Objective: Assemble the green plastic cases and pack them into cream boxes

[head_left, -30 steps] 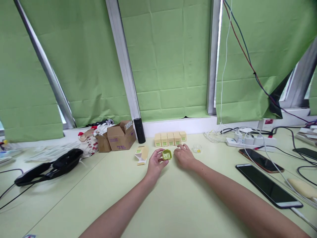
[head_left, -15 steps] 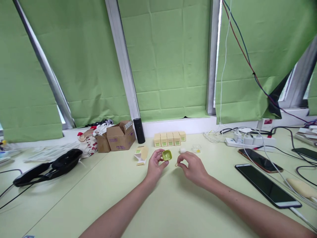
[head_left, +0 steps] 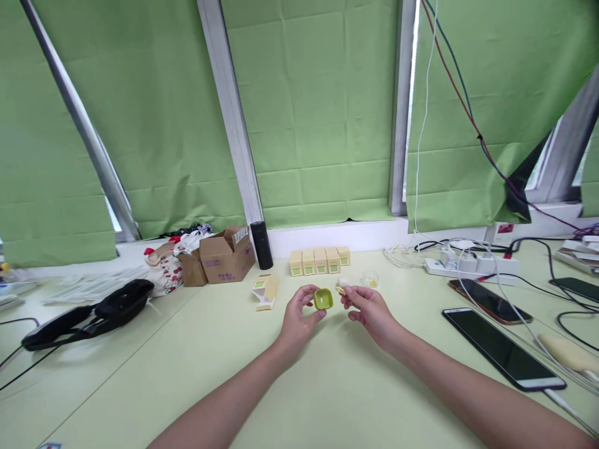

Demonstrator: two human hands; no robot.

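Observation:
My left hand [head_left: 302, 315] grips a small square olive-green cup [head_left: 323, 299], its open top tilted toward me. A small pale spot shows inside it. Just to the right, my right hand [head_left: 367, 310] pinches a small yellowish piece [head_left: 340, 290], too small to name, apart from the cup. Behind the right fingers lies a small white object [head_left: 345, 282], partly hidden. A clear plastic piece with a yellow spot [head_left: 370, 279] rests beyond that hand. An opened cream carton [head_left: 266, 292] lies left of my left hand.
Several small cream boxes [head_left: 321, 262] stand in a row at the back. A cardboard box [head_left: 228, 255] and black cylinder [head_left: 261, 245] are left of them. Phones [head_left: 503, 348], cables and a power strip [head_left: 472, 269] occupy the right; a black strapped item [head_left: 88, 315] lies left.
The cup in my left hand has shifted slightly right and down. My right hand has turned and raised the small yellowish piece up beside the cup.

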